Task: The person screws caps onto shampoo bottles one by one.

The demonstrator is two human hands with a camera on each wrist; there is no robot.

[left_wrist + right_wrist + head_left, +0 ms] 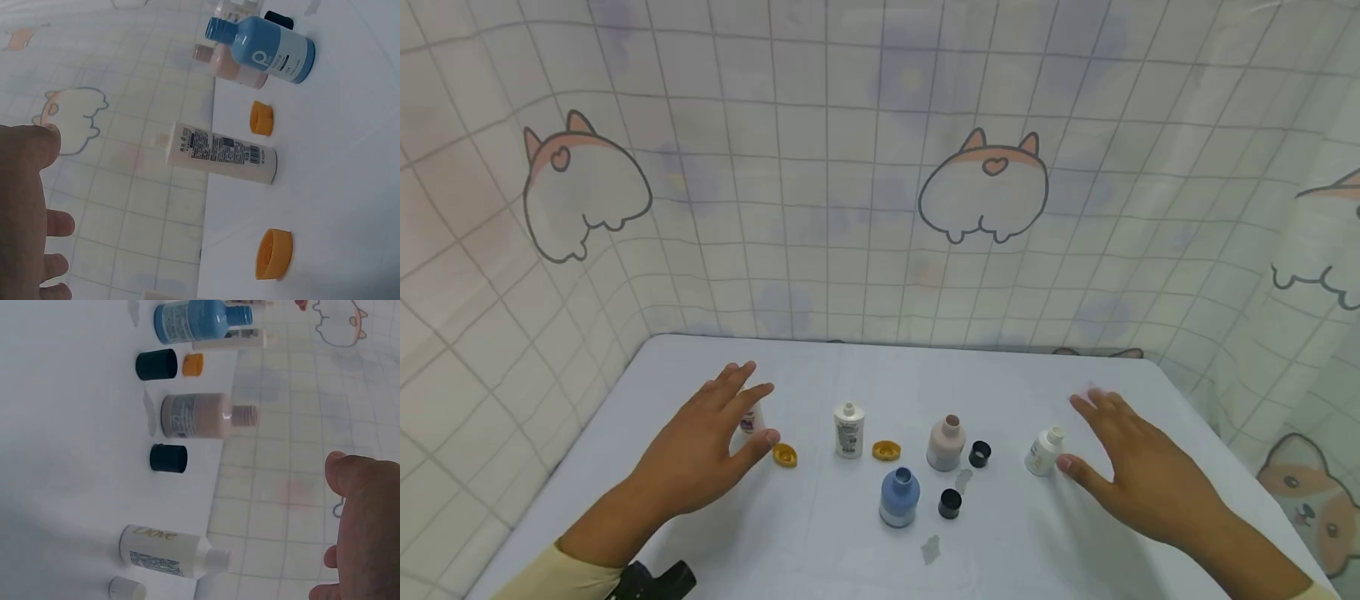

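Note:
My left hand (703,446) is raised over the table's left side with fingers spread, holding nothing. It partly hides a light bottle (750,418); a yellow cap (785,455) lies by its thumb. Above the right side, my right hand (1150,479) is also spread and holds nothing. Its thumb is nearest a small white Dove bottle (1043,454); whether they touch I cannot tell. Between the hands stand an uncapped white bottle (849,433), a pale pink bottle (946,446) and a blue bottle (899,500), both with open necks.
Another yellow cap (887,451) and two black caps (980,454) lie among the bottles. A white cap (127,589) is beside the Dove bottle. Grey patches (931,550) mark the white tabletop (805,542). A black object (655,581) sits beneath the left forearm. Checked curtains surround the table.

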